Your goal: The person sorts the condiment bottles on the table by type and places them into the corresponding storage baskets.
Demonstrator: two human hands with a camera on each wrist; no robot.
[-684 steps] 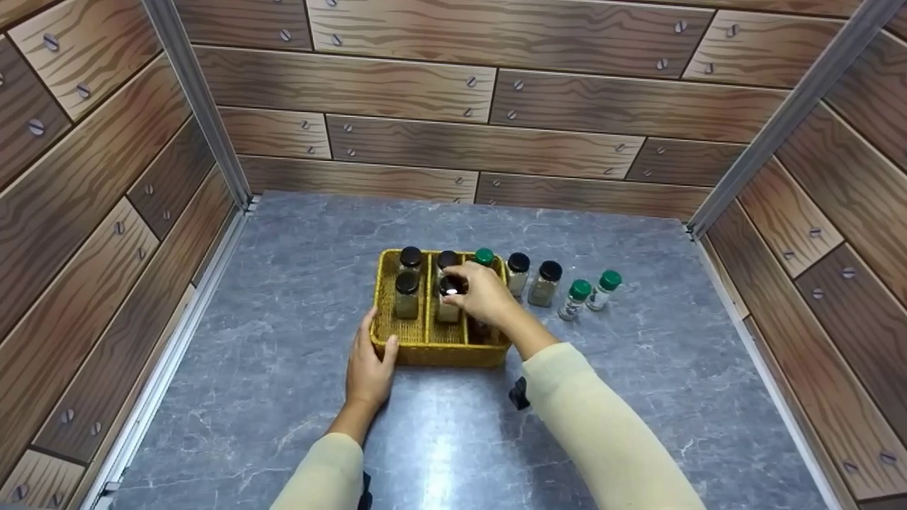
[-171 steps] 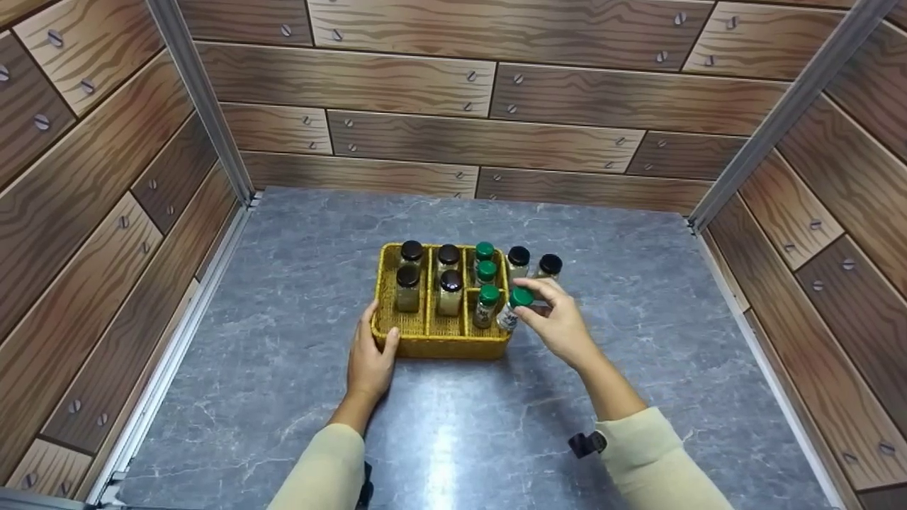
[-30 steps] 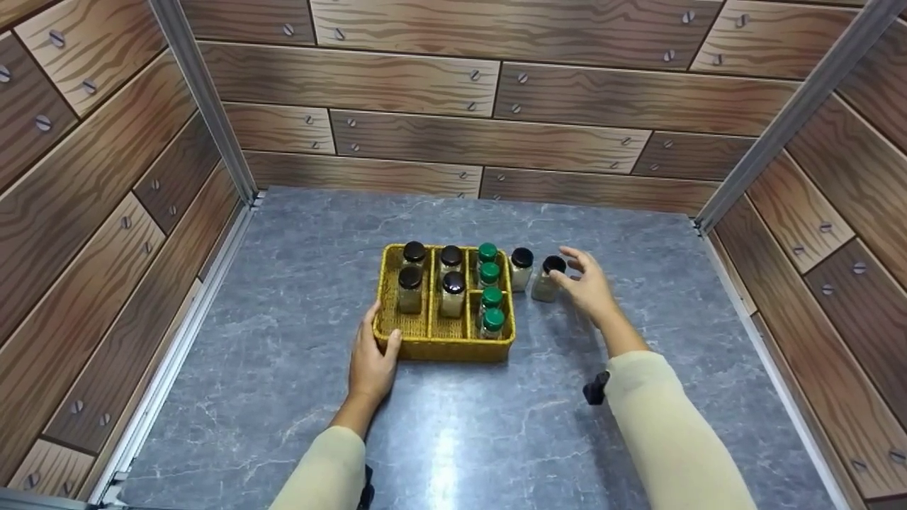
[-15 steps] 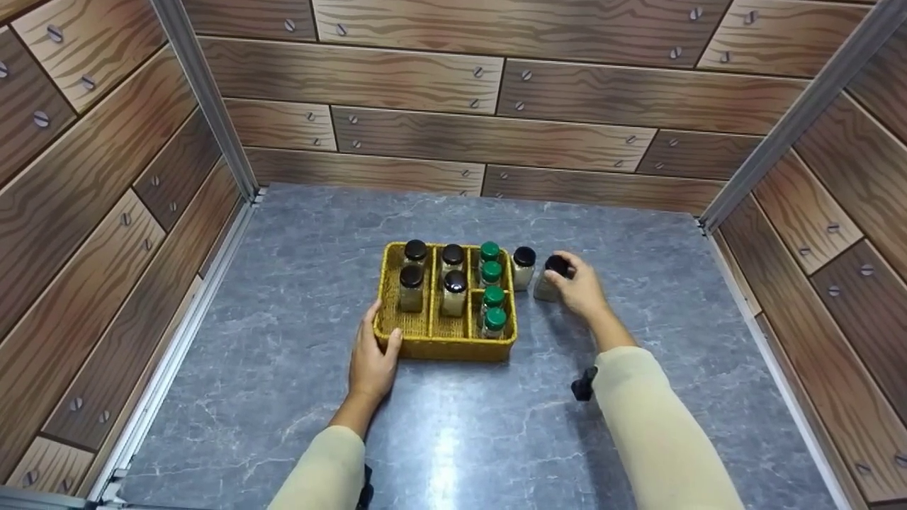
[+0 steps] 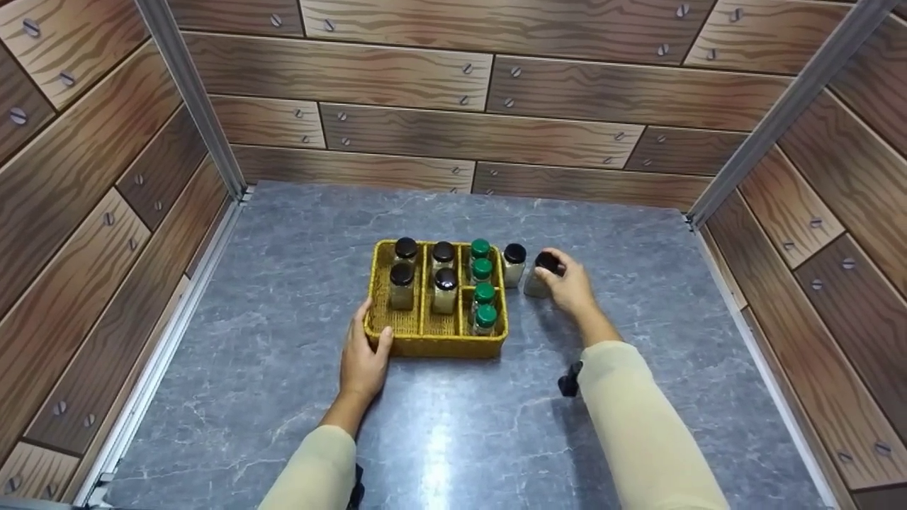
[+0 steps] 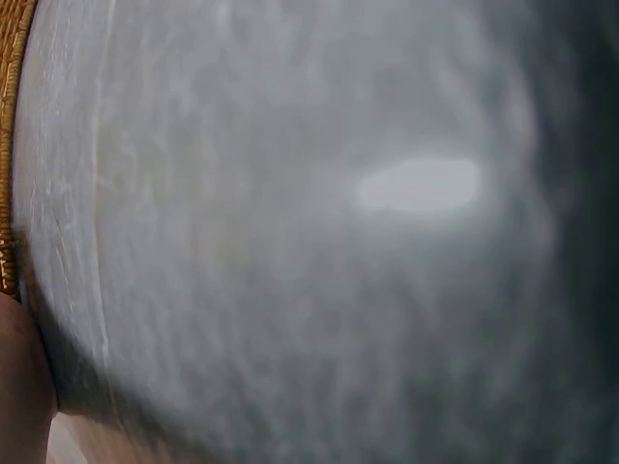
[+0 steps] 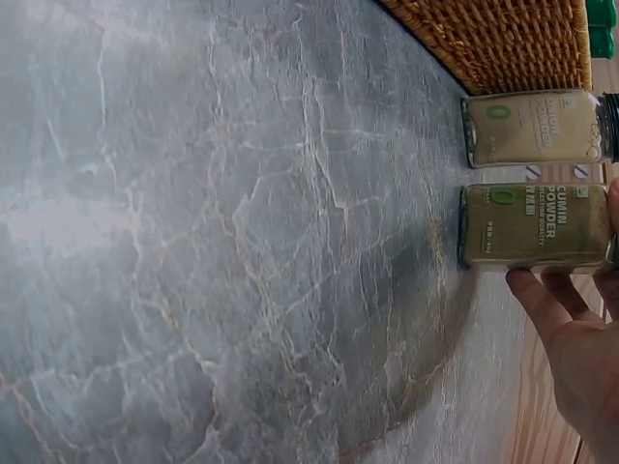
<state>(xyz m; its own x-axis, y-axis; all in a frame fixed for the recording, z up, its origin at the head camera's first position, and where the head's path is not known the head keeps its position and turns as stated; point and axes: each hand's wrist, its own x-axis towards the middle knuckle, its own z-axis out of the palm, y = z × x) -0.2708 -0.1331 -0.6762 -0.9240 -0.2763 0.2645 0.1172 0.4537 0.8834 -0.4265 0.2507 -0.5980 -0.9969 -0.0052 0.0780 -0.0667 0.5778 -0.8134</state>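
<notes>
My right hand [image 5: 575, 292] pinches the black cap of a square glass jar of cumin powder [image 7: 534, 227], its label readable in the right wrist view. That jar stands right of a yellow woven basket [image 5: 446, 347]. A second black-capped spice jar [image 5: 514, 266] with paler powder stands between it and the basket. My left hand [image 5: 363, 365] holds the basket's front left corner, thumb at the front rim and fingers along the left side. Inside are black-capped jars [image 5: 402, 287] in the left and middle compartments, and green-capped jars [image 5: 484, 319] in the divided right column.
The grey marbled tabletop [image 5: 638, 283] is enclosed by wood-patterned walls [image 5: 397, 120] at the back and both sides. Metal rails run along the corners and side edges. In the left wrist view, mostly tabletop shows, with a sliver of basket.
Over the longer span, several green-capped jars have gone into the basket's right column. Within the last second, my right hand's fingers have closed on the cumin jar's cap. The left hand keeps its hold.
</notes>
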